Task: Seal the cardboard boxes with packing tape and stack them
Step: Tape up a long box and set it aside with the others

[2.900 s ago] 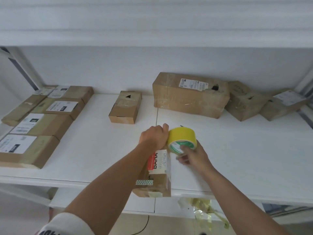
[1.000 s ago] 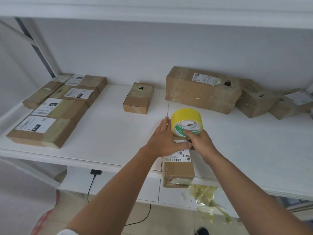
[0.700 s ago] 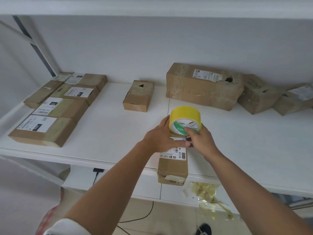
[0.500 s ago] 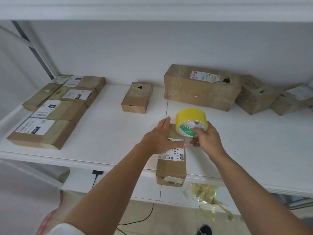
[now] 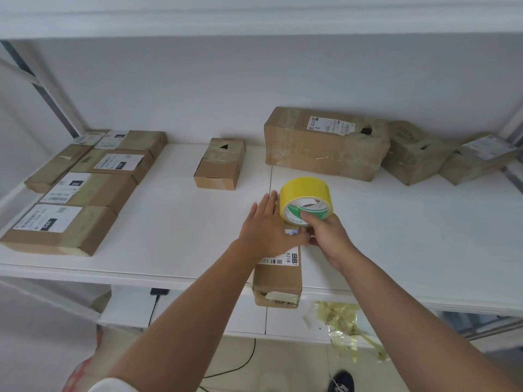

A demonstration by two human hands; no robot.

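Observation:
A narrow cardboard box (image 5: 278, 278) with a white barcode label lies on the white shelf (image 5: 175, 222), its near end sticking out over the front edge. My left hand (image 5: 267, 227) lies flat on the box top with straight fingers, pressing it down. My right hand (image 5: 322, 233) grips a yellow roll of packing tape (image 5: 305, 200) held upright at the box's far end, with fingers hooked into the core.
Several flat labelled boxes (image 5: 85, 190) lie in rows at the left. A small box (image 5: 220, 164) stands at the centre back. A long box (image 5: 325, 142) and two smaller ones (image 5: 416, 151) sit at the back right. Crumpled tape scraps (image 5: 339, 321) hang below the shelf edge.
The box was turned so that its label faces up. My left hand went from curled on the box to flat on its top. The tape roll stayed at the far end.

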